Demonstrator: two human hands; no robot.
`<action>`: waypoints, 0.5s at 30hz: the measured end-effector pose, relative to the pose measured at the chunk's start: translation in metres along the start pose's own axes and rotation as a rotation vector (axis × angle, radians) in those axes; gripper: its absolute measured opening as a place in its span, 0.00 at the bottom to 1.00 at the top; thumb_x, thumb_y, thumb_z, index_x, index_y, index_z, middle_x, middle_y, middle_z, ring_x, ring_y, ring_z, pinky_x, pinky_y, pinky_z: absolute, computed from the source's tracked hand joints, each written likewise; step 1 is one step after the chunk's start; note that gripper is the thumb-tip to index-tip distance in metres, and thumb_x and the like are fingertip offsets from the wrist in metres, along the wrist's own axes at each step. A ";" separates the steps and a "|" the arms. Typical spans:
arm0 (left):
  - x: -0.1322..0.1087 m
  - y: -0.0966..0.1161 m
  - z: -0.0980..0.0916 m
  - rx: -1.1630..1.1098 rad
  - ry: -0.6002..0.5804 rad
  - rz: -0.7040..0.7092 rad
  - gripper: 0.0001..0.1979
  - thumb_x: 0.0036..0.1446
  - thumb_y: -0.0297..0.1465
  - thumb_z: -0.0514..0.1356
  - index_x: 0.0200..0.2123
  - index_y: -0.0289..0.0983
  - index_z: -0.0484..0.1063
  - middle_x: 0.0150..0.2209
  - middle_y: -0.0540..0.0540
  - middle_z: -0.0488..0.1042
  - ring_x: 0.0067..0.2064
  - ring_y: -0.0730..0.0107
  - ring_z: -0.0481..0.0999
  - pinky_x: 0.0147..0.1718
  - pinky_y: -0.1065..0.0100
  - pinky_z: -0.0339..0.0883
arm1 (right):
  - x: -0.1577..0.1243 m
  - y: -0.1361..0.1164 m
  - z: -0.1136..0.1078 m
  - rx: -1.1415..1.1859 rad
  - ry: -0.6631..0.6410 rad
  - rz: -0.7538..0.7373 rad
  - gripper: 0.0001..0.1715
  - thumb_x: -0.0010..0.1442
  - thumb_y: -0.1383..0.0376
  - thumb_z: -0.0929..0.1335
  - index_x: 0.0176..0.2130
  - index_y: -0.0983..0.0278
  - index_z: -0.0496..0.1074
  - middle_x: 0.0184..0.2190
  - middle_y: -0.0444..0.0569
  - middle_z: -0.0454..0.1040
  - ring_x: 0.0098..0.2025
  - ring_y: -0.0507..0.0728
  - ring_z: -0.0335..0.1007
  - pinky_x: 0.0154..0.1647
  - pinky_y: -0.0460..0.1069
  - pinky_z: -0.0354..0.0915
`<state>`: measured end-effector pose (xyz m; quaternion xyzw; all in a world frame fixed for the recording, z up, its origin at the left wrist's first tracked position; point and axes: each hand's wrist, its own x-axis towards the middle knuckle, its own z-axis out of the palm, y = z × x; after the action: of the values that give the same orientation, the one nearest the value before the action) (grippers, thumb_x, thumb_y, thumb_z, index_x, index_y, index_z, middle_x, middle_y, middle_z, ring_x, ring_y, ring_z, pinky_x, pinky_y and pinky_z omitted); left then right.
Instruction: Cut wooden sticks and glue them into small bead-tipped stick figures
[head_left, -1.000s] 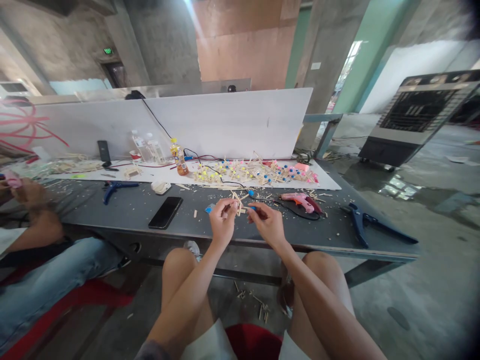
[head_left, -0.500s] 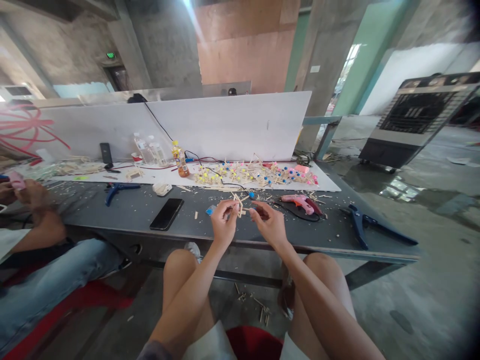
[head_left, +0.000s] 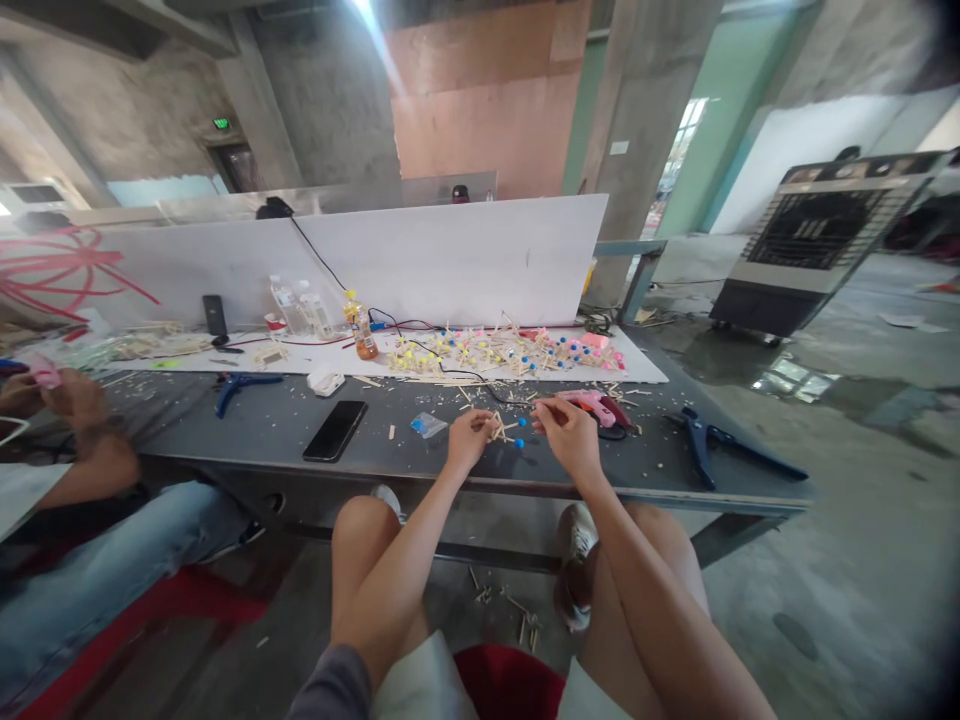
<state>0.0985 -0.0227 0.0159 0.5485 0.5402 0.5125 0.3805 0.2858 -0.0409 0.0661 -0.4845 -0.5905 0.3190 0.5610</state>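
Observation:
Between the fingertips of my left hand [head_left: 469,442] is a small wooden stick frame [head_left: 498,430]. Blue balls [head_left: 520,442] sit at the ends of its sticks, facing right. My right hand [head_left: 570,432] is a short way off to the right, thumb and fingers pinched together. Whatever that pinch holds is too small to make out. Just behind the right hand lies a pink glue gun [head_left: 598,404], partly covered by it. A small clear bag with blue in it [head_left: 428,426] rests left of my left hand.
Blue cutters [head_left: 701,445] lie at the right, another blue pair [head_left: 238,382] at the left. A black phone [head_left: 335,431] and a white block [head_left: 325,383] lie left of centre. Several stick pieces with coloured balls [head_left: 480,350] cover the white board behind. A co-worker's hands [head_left: 71,398] work far left.
My hands have moved apart, the right one shifting right towards the glue gun. The stick frame has turned in my left hand, and its blue balls now point right.

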 end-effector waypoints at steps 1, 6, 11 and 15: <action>0.001 -0.002 0.004 0.003 0.003 -0.019 0.12 0.56 0.35 0.62 0.38 0.33 0.77 0.35 0.41 0.82 0.35 0.63 0.81 0.28 0.69 0.74 | 0.000 0.000 -0.004 -0.011 -0.012 0.000 0.21 0.59 0.51 0.68 0.39 0.64 0.78 0.32 0.54 0.81 0.30 0.61 0.78 0.31 0.53 0.74; 0.005 -0.011 0.014 0.088 0.052 -0.018 0.10 0.56 0.32 0.59 0.35 0.33 0.79 0.34 0.41 0.81 0.33 0.65 0.80 0.26 0.70 0.73 | 0.000 0.001 -0.021 -0.047 -0.039 -0.004 0.19 0.58 0.51 0.68 0.37 0.64 0.77 0.30 0.54 0.80 0.27 0.60 0.77 0.28 0.52 0.74; 0.001 -0.011 0.009 0.220 0.114 0.070 0.08 0.55 0.30 0.60 0.31 0.35 0.79 0.31 0.44 0.81 0.33 0.64 0.78 0.35 0.65 0.73 | 0.001 0.003 -0.032 -0.041 -0.040 0.019 0.19 0.58 0.52 0.69 0.37 0.64 0.78 0.29 0.52 0.80 0.27 0.59 0.76 0.28 0.52 0.74; -0.006 -0.006 -0.002 0.298 0.157 0.139 0.07 0.55 0.28 0.59 0.31 0.36 0.79 0.31 0.43 0.80 0.34 0.63 0.79 0.40 0.61 0.72 | 0.000 -0.001 -0.039 -0.040 -0.017 -0.001 0.18 0.57 0.51 0.69 0.33 0.64 0.77 0.28 0.51 0.79 0.26 0.58 0.76 0.27 0.52 0.74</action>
<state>0.0958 -0.0285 0.0092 0.5930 0.5990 0.4931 0.2156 0.3231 -0.0476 0.0734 -0.4926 -0.6016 0.3112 0.5463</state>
